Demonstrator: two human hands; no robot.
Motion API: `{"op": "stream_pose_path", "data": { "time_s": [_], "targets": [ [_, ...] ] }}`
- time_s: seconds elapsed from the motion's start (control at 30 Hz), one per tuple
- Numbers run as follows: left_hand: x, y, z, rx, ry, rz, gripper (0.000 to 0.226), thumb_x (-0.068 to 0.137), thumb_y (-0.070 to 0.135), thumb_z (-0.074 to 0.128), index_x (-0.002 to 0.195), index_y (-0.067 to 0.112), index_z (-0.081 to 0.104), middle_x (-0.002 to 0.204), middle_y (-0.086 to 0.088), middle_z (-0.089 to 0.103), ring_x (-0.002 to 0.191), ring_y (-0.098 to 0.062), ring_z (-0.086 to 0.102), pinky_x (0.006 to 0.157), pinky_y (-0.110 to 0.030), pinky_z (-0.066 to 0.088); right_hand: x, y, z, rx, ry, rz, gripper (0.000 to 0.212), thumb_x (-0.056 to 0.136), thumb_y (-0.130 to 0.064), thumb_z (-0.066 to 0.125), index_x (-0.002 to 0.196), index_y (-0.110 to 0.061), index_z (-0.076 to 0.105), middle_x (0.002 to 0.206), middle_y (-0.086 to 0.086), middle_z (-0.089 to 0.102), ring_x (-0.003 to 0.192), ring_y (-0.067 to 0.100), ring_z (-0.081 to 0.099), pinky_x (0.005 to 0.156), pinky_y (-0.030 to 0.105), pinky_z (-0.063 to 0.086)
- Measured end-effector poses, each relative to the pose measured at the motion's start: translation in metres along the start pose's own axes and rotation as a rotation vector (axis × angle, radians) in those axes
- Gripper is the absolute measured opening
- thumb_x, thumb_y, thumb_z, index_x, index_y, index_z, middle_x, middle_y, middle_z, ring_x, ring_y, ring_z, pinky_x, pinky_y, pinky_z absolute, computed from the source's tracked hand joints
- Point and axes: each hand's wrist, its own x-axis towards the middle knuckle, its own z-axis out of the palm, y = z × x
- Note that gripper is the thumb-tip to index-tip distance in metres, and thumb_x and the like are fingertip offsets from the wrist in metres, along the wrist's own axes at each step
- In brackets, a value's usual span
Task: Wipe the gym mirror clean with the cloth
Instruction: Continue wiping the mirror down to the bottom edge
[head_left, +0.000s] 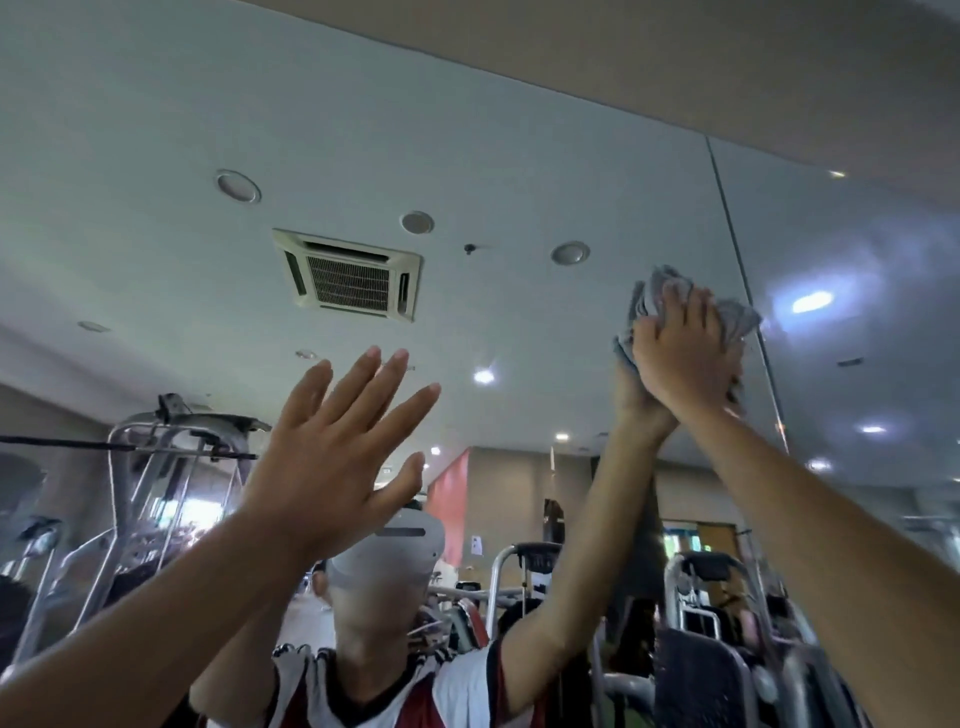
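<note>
The gym mirror (467, 156) fills the view and reflects the ceiling, the gym machines and me. My right hand (685, 358) is raised high and presses a crumpled grey cloth (732, 317) against the glass, fingers spread over the cloth, just left of the vertical seam (737, 249) between two mirror panels. My left hand (337, 452) is lifted in front of the mirror with its fingers straight and spread, holding nothing; I cannot tell whether it touches the glass.
The mirror's top edge meets a beige wall strip (675, 67) above. Smears and a hazy patch (841, 270) show on the right panel. Reflected machines (171, 467) appear low at left and right.
</note>
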Motion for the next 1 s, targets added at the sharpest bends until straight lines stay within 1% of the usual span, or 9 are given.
{"op": "stream_pose_path", "data": {
  "time_s": [0.07, 0.3, 0.37, 0.47, 0.57, 0.63, 0.83, 0.9, 1.0],
  "targets": [
    [-0.001, -0.003, -0.002, -0.013, 0.006, -0.081, 0.064, 0.096, 0.05, 0.032, 0.152, 0.021, 0.042, 0.161, -0.014, 0.03, 0.151, -0.029, 0.026, 0.118, -0.05, 0.015, -0.015, -0.05, 0.005, -0.012, 0.012, -0.032, 0.079, 0.084, -0.047, 0.01, 0.157, -0.024, 0.026, 0.165, 0.006, 0.018, 0.152, 0.022, 0.013, 0.121, 0.055, 0.008],
    [-0.003, -0.005, 0.003, -0.003, 0.019, -0.188, 0.072, 0.095, 0.053, 0.029, 0.155, 0.014, 0.035, 0.163, -0.017, 0.023, 0.152, -0.031, 0.02, 0.12, -0.051, 0.012, -0.074, -0.033, 0.003, -0.06, -0.156, -1.031, 0.06, 0.098, -0.046, 0.026, 0.157, -0.036, 0.015, 0.165, -0.008, 0.011, 0.153, 0.012, 0.006, 0.121, 0.053, 0.01],
    [-0.003, -0.005, 0.004, 0.001, 0.035, -0.186, 0.073, 0.095, 0.053, 0.03, 0.154, 0.012, 0.036, 0.162, -0.019, 0.024, 0.152, -0.032, 0.022, 0.12, -0.052, 0.013, -0.058, -0.001, 0.002, -0.075, -0.121, -0.963, 0.058, 0.099, -0.047, 0.027, 0.156, -0.041, 0.015, 0.165, -0.008, 0.014, 0.153, 0.01, 0.005, 0.119, 0.059, 0.015],
    [-0.004, -0.003, 0.005, 0.009, 0.063, -0.199, 0.073, 0.094, 0.053, 0.031, 0.154, 0.012, 0.037, 0.162, -0.024, 0.023, 0.152, -0.034, 0.02, 0.119, -0.053, 0.012, -0.026, -0.002, 0.009, -0.032, 0.007, -0.427, 0.062, 0.098, -0.059, 0.013, 0.156, -0.037, 0.019, 0.165, -0.004, 0.017, 0.153, 0.013, 0.011, 0.118, 0.061, 0.018],
    [-0.003, -0.003, 0.006, -0.003, 0.093, -0.24, 0.076, 0.093, 0.056, 0.031, 0.157, 0.015, 0.024, 0.164, -0.026, 0.008, 0.154, -0.036, 0.005, 0.121, -0.054, 0.006, -0.011, -0.062, 0.015, -0.008, 0.024, -0.005, 0.063, 0.098, -0.047, 0.025, 0.157, -0.028, 0.023, 0.165, 0.004, 0.017, 0.152, 0.019, 0.011, 0.118, 0.062, 0.01],
    [-0.002, -0.004, 0.005, -0.007, 0.083, -0.274, 0.077, 0.094, 0.057, 0.029, 0.158, 0.016, 0.02, 0.164, -0.026, 0.007, 0.155, -0.034, 0.003, 0.122, -0.051, 0.002, -0.025, -0.104, 0.017, -0.016, 0.008, -0.065, 0.062, 0.1, -0.045, 0.026, 0.159, -0.026, 0.019, 0.166, 0.006, 0.013, 0.153, 0.022, 0.008, 0.118, 0.061, 0.007],
    [-0.014, -0.022, -0.006, -0.016, 0.018, -0.244, 0.076, 0.096, 0.053, 0.028, 0.157, 0.008, 0.028, 0.164, -0.014, 0.021, 0.153, -0.023, 0.016, 0.121, -0.035, 0.003, -0.112, -0.091, 0.013, -0.042, -0.141, -0.908, 0.061, 0.098, -0.051, 0.022, 0.156, -0.034, 0.019, 0.165, -0.004, 0.014, 0.152, 0.016, 0.01, 0.119, 0.046, -0.002],
    [-0.022, -0.038, -0.012, 0.013, 0.002, -0.18, 0.074, 0.095, 0.051, 0.03, 0.155, 0.007, 0.033, 0.162, -0.011, 0.026, 0.151, -0.022, 0.023, 0.12, -0.036, 0.01, -0.097, -0.065, 0.008, -0.074, -0.103, -0.878, 0.06, 0.098, -0.049, 0.024, 0.155, -0.033, 0.024, 0.164, -0.003, 0.021, 0.151, 0.017, 0.017, 0.12, 0.044, 0.004],
    [-0.03, -0.06, -0.02, 0.043, -0.031, -0.124, 0.073, 0.095, 0.05, 0.032, 0.154, 0.007, 0.037, 0.161, -0.009, 0.029, 0.15, -0.022, 0.027, 0.119, -0.038, 0.015, -0.056, -0.065, 0.007, -0.108, -0.059, -0.508, 0.066, 0.093, -0.051, 0.015, 0.157, -0.032, 0.022, 0.165, -0.002, 0.019, 0.152, 0.017, 0.015, 0.119, 0.05, 0.01]
  ]
}}
